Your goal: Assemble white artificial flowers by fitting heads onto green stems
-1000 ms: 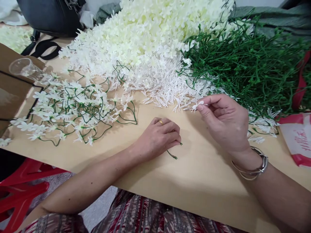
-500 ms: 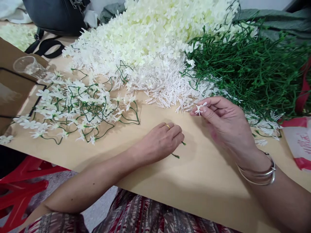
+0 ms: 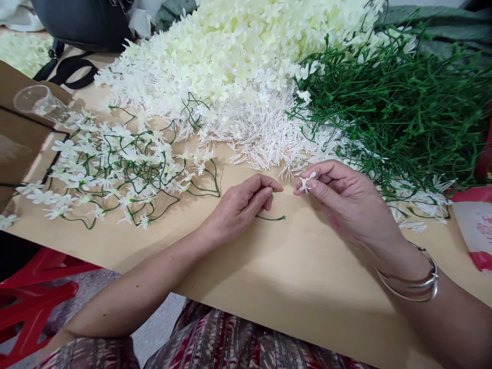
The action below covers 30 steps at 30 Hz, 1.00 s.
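Between the thumb and forefinger of my right hand (image 3: 346, 200) is a small white artificial flower (image 3: 306, 183), its petals and thin prongs showing at the fingertips. My left hand (image 3: 249, 205) is closed on a green plastic stem (image 3: 273, 219); one tip peeks out at the thumb and another end sticks out below the fingers. The two hands face each other a short way apart above the table (image 3: 292, 277). Left of them lies a loose heap of white flowers on green stems (image 3: 126, 169).
Behind the hands rises a large pile of white and cream petals (image 3: 238, 56), with white prong pieces (image 3: 261, 138) along its front. Green stems (image 3: 400, 102) are heaped at right. A clear plastic cup (image 3: 46, 105) lies tipped at left, near a black bag (image 3: 82, 23). A red-and-white packet (image 3: 474, 220) sits far right.
My left hand has lifted off the tabletop and turned thumb-side up, bringing the stem closer to my right hand. The right hand, with the flower, has shifted slightly left and down.
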Tool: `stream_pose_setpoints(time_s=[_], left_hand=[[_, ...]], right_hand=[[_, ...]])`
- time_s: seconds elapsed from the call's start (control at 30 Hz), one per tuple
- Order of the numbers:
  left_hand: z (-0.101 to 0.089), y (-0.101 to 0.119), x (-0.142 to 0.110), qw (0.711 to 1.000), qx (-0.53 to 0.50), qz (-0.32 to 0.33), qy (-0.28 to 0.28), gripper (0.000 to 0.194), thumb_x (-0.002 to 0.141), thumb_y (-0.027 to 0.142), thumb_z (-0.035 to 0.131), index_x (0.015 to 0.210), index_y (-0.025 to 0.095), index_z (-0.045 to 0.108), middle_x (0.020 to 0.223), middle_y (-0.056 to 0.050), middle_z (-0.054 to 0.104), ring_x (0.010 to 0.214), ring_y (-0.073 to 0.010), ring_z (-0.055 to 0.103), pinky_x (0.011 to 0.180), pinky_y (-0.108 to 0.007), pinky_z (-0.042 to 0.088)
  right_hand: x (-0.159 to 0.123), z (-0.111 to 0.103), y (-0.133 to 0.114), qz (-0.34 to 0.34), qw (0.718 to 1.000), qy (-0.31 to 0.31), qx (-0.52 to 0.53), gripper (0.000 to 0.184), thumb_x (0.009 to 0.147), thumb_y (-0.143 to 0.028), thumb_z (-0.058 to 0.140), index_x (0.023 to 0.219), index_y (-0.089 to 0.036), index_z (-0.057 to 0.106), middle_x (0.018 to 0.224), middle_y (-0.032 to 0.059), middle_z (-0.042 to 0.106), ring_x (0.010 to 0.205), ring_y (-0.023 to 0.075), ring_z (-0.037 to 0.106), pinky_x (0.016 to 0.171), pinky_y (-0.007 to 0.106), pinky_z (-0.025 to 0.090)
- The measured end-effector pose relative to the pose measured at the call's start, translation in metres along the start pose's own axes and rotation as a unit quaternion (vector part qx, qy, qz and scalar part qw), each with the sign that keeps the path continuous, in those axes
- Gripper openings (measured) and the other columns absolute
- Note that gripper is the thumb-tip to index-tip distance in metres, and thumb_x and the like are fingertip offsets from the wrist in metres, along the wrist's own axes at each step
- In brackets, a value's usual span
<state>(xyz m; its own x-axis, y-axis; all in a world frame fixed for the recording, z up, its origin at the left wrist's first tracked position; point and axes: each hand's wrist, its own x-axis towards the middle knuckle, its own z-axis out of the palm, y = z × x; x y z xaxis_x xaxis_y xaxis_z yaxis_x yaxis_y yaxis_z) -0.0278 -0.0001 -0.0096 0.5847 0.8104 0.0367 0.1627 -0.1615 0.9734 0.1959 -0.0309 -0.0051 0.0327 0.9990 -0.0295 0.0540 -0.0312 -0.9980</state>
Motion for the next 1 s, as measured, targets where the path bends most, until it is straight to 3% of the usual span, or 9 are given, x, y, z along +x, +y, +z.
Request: stream_pose_setpoints(time_s=[0.13, 0.23, 0.33, 0.53, 0.73, 1.0], left_hand=[[-0.0002, -0.0064, 0.0017, 0.993, -0.119, -0.004, -0.021, 0.031, 0.108, 0.04, 0.06, 0.13, 0.019, 0.056, 0.106, -0.009, 0.08, 0.095, -0.0152, 0.077, 0.085, -0.026, 0.06], [0.0006, -0.0092, 0.002, 0.986, -0.162, -0.026, -0.014, 0.027, 0.104, 0.043, 0.067, 0.116, 0.02, 0.058, 0.11, -0.011, 0.082, 0.109, -0.0188, 0.079, 0.093, -0.03, 0.062], [0.0017, -0.0084, 0.002, 0.983, -0.18, -0.04, -0.001, 0.029, 0.101, 0.046, 0.072, 0.105, 0.018, 0.063, 0.107, -0.01, 0.083, 0.104, -0.0192, 0.081, 0.094, -0.032, 0.064], [0.0039, -0.0063, 0.0032, 0.985, -0.168, -0.03, 0.037, 0.035, 0.091, 0.049, 0.082, 0.101, 0.016, 0.074, 0.089, -0.003, 0.08, 0.081, -0.0131, 0.078, 0.082, -0.025, 0.064], [0.0072, -0.0068, 0.0021, 0.986, -0.162, -0.038, 0.03, 0.038, 0.089, 0.053, 0.083, 0.098, 0.016, 0.077, 0.088, -0.005, 0.082, 0.079, -0.0148, 0.078, 0.081, -0.028, 0.066], [0.0077, -0.0056, -0.0003, 0.994, -0.105, -0.015, 0.029, 0.041, 0.092, 0.056, 0.079, 0.1, 0.015, 0.078, 0.089, -0.007, 0.082, 0.077, -0.0154, 0.079, 0.076, -0.025, 0.066]], right_hand=[[-0.0009, 0.0037, -0.0038, 0.03, 0.998, -0.047, 0.033, 0.021, 0.086, -0.045, 0.085, 0.091, -0.028, 0.074, 0.08, -0.0005, 0.076, 0.075, 0.0172, 0.07, 0.077, 0.034, 0.059], [0.0008, 0.0034, -0.0048, 0.063, 0.994, -0.075, 0.057, 0.024, 0.082, -0.044, 0.089, 0.093, -0.029, 0.074, 0.082, -0.0009, 0.075, 0.074, 0.0167, 0.07, 0.075, 0.033, 0.06], [0.0032, 0.0009, -0.0039, 0.073, 0.992, -0.088, 0.049, 0.023, 0.08, -0.042, 0.09, 0.088, -0.029, 0.073, 0.08, -0.0013, 0.071, 0.073, 0.0171, 0.068, 0.072, 0.033, 0.059], [0.0043, -0.001, -0.0013, 0.064, 0.992, -0.101, 0.036, 0.02, 0.081, -0.042, 0.089, 0.082, -0.028, 0.076, 0.078, -0.0016, 0.068, 0.075, 0.0161, 0.062, 0.072, 0.032, 0.053], [0.0014, 0.0029, -0.0044, 0.073, 0.992, -0.105, 0.024, 0.029, 0.08, -0.054, 0.087, 0.082, -0.027, 0.075, 0.079, 0.0001, 0.07, 0.077, 0.0182, 0.065, 0.072, 0.034, 0.055], [-0.0022, 0.0039, -0.0099, 0.073, 0.991, -0.108, -0.005, 0.023, 0.085, -0.046, 0.084, 0.084, -0.025, 0.075, 0.077, -0.0006, 0.072, 0.071, 0.0162, 0.065, 0.068, 0.032, 0.056]])
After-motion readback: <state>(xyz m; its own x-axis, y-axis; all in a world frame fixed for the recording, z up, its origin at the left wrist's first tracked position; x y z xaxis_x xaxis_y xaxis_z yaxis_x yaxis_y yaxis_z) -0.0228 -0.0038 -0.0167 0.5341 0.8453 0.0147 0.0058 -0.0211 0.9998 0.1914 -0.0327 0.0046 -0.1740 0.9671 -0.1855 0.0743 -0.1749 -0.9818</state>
